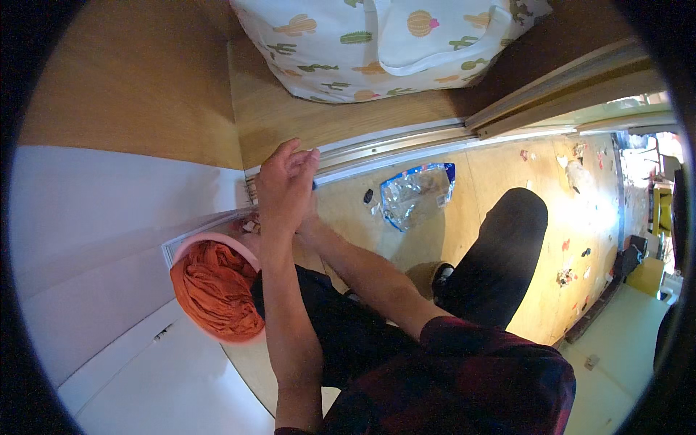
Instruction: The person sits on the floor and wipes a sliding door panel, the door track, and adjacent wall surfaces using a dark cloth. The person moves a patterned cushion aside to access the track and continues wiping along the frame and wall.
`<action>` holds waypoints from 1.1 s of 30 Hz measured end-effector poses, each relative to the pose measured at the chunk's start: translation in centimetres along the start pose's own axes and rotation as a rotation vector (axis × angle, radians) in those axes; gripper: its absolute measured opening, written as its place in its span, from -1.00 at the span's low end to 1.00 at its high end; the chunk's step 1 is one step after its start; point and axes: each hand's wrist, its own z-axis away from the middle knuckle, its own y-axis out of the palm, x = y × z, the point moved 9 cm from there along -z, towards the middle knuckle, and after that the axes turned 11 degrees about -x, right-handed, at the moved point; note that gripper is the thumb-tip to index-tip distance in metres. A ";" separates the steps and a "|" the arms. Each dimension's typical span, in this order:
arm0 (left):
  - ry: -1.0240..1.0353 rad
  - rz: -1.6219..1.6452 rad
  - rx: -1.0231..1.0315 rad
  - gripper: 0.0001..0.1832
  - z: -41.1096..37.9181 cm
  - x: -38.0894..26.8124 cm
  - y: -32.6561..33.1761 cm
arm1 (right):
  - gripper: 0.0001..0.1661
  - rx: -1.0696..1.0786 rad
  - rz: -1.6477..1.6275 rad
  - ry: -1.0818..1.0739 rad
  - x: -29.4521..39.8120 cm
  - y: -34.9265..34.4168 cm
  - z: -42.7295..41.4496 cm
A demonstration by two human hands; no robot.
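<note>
My left hand (pixel 285 187) is above the near corner of a wooden cabinet, beside its sliding-door track (pixel 380 149). Its fingers are loosely bent, and whether they hold anything is unclear. Behind it, my right hand (pixel 308 211) is mostly hidden; only a part near the wrist shows. A small dark-blue bit (pixel 314 185) peeks out between the hands, too little to identify. Below and left of them, a pink bucket (pixel 243 246) holds crumpled orange cloth (pixel 217 293). Small debris (pixel 250 224) lies by the wall, near the bucket's rim.
A white cactus-print bag (pixel 359 60) stands inside the cabinet (pixel 304 117). On the wooden floor lies a clear plastic bag with blue edging (pixel 416 196), beside a small dark scrap (pixel 368 196). Scattered litter (pixel 566 277) lies farther right, past my bent knee (pixel 516 217). A white wall (pixel 109 217) bounds the left.
</note>
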 end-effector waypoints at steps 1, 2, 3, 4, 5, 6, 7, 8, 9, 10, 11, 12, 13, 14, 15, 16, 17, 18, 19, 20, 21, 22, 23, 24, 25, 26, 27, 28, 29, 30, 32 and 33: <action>0.013 0.002 -0.005 -0.47 0.1 -0.1 0.0 | -0.60 0.051 -0.037 -0.004 2.0 0.0 -0.6; 0.029 0.002 -0.016 -0.48 -0.2 -0.3 0.0 | -0.61 0.097 -0.076 -0.013 4.4 -0.1 -1.5; 0.044 0.030 -0.013 -0.50 -0.5 0.3 0.1 | -0.62 0.160 -0.107 -0.017 7.2 -0.3 -2.0; 0.044 0.040 -0.041 -0.51 -0.9 2.2 -0.4 | -0.58 0.266 0.022 -0.136 9.7 0.4 0.0; 0.062 0.058 -0.038 -0.53 -1.1 2.1 -0.3 | -0.55 0.387 0.036 -0.207 13.5 0.2 -1.0; 0.094 -0.021 -0.062 -0.56 -1.1 1.9 -0.4 | -0.54 0.281 0.108 -0.273 16.9 -0.6 -0.6; 0.123 -0.103 -0.086 -0.59 -1.0 1.4 -0.4 | -0.59 0.138 0.085 -0.264 19.5 -0.4 0.8; 0.094 -0.063 -0.041 -0.60 -0.6 0.1 0.5 | -0.55 0.142 0.039 -0.320 23.9 -1.3 -0.8; 0.056 -0.023 -0.002 -0.61 -0.2 -0.4 1.2 | -0.54 0.198 0.032 -0.377 27.7 -2.1 -1.6; 0.111 -0.075 0.001 -0.60 0.0 -0.7 1.3 | -0.54 0.157 0.043 -0.457 30.0 -2.4 -0.9; 0.162 -0.126 0.008 -0.59 0.1 -0.6 1.8 | -0.54 0.115 0.055 -0.541 31.6 -2.6 0.5; 0.213 -0.174 0.025 -0.57 0.4 -0.8 2.4 | -0.55 0.075 0.099 -0.651 32.5 -2.7 2.2; 0.257 -0.208 0.023 -0.59 0.9 -1.5 2.6 | -0.56 0.061 0.128 -0.734 32.6 -2.9 3.9; 0.303 -0.242 0.027 -0.60 1.5 -2.5 2.8 | -0.57 0.042 0.155 -0.819 32.8 -3.1 5.6; 0.350 -0.277 0.030 -0.62 2.1 -3.3 3.0 | -0.58 0.053 0.168 -0.874 31.7 -3.1 7.1; 0.375 -0.238 0.013 -0.63 2.5 -3.5 3.2 | -0.58 0.065 0.177 -0.930 30.2 -3.0 8.8; 0.396 -0.204 -0.010 -0.65 2.9 -3.4 2.9 | -0.61 0.117 0.254 -0.928 27.4 -1.6 11.5; 0.392 -0.171 -0.005 -0.66 3.1 -3.8 2.8 | -0.57 0.184 0.364 -0.864 25.3 -1.5 11.7; 0.383 -0.188 -0.012 -0.66 3.2 -3.9 2.3 | -0.53 0.253 0.484 -0.798 23.0 -1.6 11.7; 0.372 -0.206 -0.023 -0.65 3.2 -3.9 1.6 | -0.53 0.292 0.607 -0.723 20.2 -1.7 11.3; 0.361 -0.222 -0.031 -0.65 3.2 -3.7 1.1 | -0.52 0.318 0.712 -0.669 17.6 -1.5 10.5; 0.420 -0.142 -0.104 -0.64 3.6 -4.2 0.0 | -0.51 0.334 0.804 -0.633 14.6 -1.4 9.4; 0.403 -0.084 -0.139 -0.65 3.7 -4.4 -0.5 | -0.50 0.348 0.863 -0.635 12.6 -1.2 8.6; 0.375 -0.033 -0.191 -0.66 3.8 -4.4 -1.6 | -0.50 0.359 0.904 -0.627 10.3 -0.7 7.7; 0.348 0.016 -0.238 -0.67 3.9 -4.3 -2.7 | -0.49 0.373 0.939 -0.623 7.9 0.1 7.4; 0.347 0.005 -0.263 -0.65 3.9 -4.2 -3.5 | -0.48 0.385 0.966 -0.628 5.9 1.3 7.1; 0.310 -0.012 -0.268 -0.64 3.9 -3.6 -3.9 | -0.48 0.398 0.981 -0.635 4.0 2.2 6.4; 0.275 -0.027 -0.270 -0.62 4.1 -3.5 -4.5 | -0.47 0.413 0.990 -0.646 2.5 3.4 6.2; 0.242 -0.042 -0.270 -0.61 4.3 -3.3 -4.9 | -0.46 0.427 0.997 -0.663 1.3 4.6 6.1; 0.268 -0.057 -0.264 -0.61 4.3 -3.1 -5.0 | -0.45 0.438 1.003 -0.682 0.4 5.7 5.9; 0.314 -0.086 -0.262 -0.61 4.4 -2.8 -5.3 | -0.44 0.473 1.018 -0.716 -1.2 7.8 6.3; 0.312 -0.078 -0.262 -0.61 4.3 -2.6 -5.4 | -0.43 0.488 1.027 -0.738 -1.6 8.6 6.6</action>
